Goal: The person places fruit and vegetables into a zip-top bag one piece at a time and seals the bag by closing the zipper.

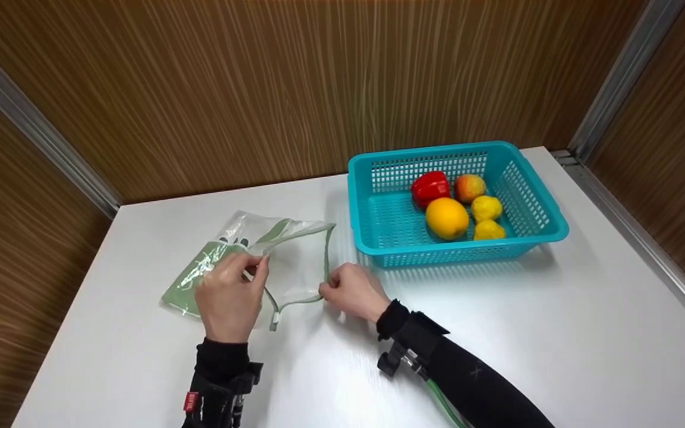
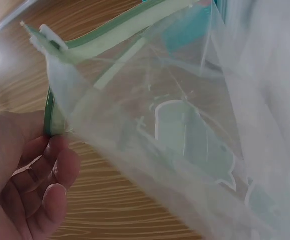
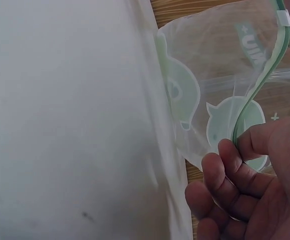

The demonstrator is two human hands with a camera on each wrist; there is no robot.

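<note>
A clear zip bag (image 1: 189, 288) with green print and a green zip edge lies on the table, its mouth spread toward the right. My left hand (image 1: 231, 296) pinches one side of the zip edge between thumb and index finger. At the other side, my right hand (image 1: 355, 291) pinches the edge the same way. A small white slider (image 1: 276, 318) sits at the near end of the zip. In the left wrist view the left hand (image 2: 27, 172) holds the green strip. The right wrist view shows the right hand (image 3: 254, 185) on the strip, other fingers loosely curled.
A turquoise basket (image 1: 455, 257) stands behind and right of my right hand. In it lie a red bell pepper (image 1: 430, 189), an orange (image 1: 447, 219), a red-yellow fruit (image 1: 470, 188) and two yellow lemons (image 1: 486, 208). Wood-grain panels (image 1: 259, 89) border the white table (image 1: 330, 380).
</note>
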